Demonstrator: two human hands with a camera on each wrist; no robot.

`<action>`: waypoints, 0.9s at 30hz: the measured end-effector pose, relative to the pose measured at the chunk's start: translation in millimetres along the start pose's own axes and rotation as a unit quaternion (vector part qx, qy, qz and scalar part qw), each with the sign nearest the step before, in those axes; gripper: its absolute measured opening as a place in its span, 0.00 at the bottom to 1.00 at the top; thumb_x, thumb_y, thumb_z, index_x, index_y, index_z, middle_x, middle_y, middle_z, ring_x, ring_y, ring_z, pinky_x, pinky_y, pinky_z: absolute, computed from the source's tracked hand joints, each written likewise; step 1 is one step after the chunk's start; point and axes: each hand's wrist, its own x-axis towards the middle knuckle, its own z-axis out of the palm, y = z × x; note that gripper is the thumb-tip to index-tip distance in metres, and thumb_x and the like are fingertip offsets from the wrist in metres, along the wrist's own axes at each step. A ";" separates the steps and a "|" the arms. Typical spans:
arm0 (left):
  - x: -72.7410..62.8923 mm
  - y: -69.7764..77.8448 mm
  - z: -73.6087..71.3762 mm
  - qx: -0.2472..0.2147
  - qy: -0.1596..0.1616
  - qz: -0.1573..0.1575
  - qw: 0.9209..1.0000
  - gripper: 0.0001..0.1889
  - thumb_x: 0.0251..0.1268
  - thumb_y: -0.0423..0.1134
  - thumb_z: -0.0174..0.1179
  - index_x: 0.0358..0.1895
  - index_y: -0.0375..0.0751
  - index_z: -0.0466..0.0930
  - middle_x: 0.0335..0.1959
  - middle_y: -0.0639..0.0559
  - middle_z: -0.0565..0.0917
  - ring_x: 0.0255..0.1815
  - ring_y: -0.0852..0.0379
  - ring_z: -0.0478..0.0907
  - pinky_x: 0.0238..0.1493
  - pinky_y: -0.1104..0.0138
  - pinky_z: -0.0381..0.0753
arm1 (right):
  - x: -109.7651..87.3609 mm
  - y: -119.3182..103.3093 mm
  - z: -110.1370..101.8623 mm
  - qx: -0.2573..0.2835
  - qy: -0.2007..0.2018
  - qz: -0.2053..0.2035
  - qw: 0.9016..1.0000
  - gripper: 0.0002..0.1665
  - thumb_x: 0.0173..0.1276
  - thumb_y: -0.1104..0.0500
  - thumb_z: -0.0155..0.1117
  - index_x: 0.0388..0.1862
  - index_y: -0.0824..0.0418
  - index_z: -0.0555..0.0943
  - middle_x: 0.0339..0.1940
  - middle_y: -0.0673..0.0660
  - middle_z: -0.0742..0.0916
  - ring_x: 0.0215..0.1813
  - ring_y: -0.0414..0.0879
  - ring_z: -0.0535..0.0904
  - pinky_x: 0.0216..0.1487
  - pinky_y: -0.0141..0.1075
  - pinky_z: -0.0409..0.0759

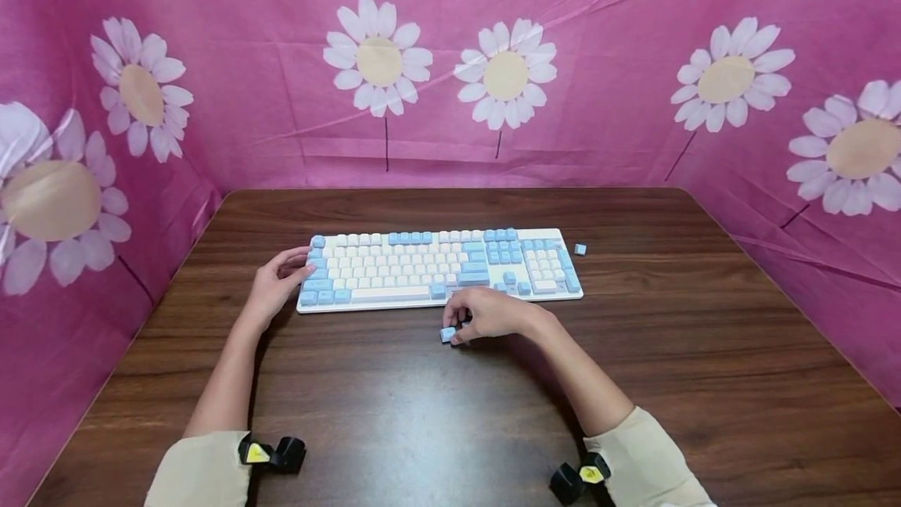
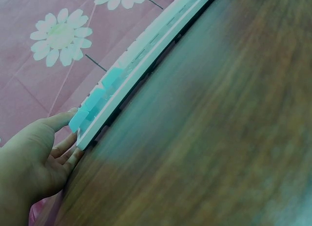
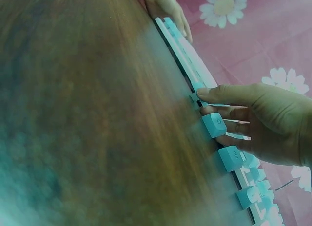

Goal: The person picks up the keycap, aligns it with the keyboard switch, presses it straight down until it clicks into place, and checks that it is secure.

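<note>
A white and light-blue keyboard (image 1: 394,293) lies across the table. My left hand (image 1: 271,288) grips its left end, the thumb at the blue edge keys and the other fingers at the side. In front of the keyboard, my right hand (image 1: 489,313) pinches a small blue keycap (image 1: 448,334) between thumb and index finger, low over the table. Close beneath that palm, the right wrist view shows a blue keycap with a small symbol (image 3: 213,124) and a Ctrl keycap (image 3: 230,158). The hand partly hides the keyboard's lower right rows in the head view.
Another light-blue keycap (image 1: 580,249) lies on the wooden table (image 1: 704,335) just beyond the keyboard's right end. A pink cloth (image 1: 598,139) with large daisies hangs behind and beside the table. Both forearms wear black wrist devices.
</note>
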 end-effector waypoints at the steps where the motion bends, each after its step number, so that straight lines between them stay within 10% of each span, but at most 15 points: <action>1: -0.1 -0.1 -0.1 0.000 -0.001 0.000 1.000 0.24 0.66 0.43 0.56 0.60 0.32 0.68 0.56 0.34 0.72 0.57 0.44 0.66 0.54 0.58 0.63 | 0.0 -0.1 0.0 0.002 0.000 0.001 1.000 0.08 0.54 0.58 0.71 0.33 0.54 0.80 0.31 0.45 0.79 0.35 0.40 0.73 0.37 0.33 0.73; 27: -0.7 0.6 0.3 -0.004 -0.001 -0.003 1.000 0.24 0.66 0.43 0.56 0.61 0.33 0.68 0.56 0.34 0.71 0.57 0.44 0.66 0.52 0.61 0.65 | -5.4 1.3 -11.9 0.040 0.049 0.001 0.998 0.07 0.59 0.61 0.67 0.37 0.56 0.80 0.31 0.45 0.80 0.34 0.39 0.75 0.36 0.33 0.75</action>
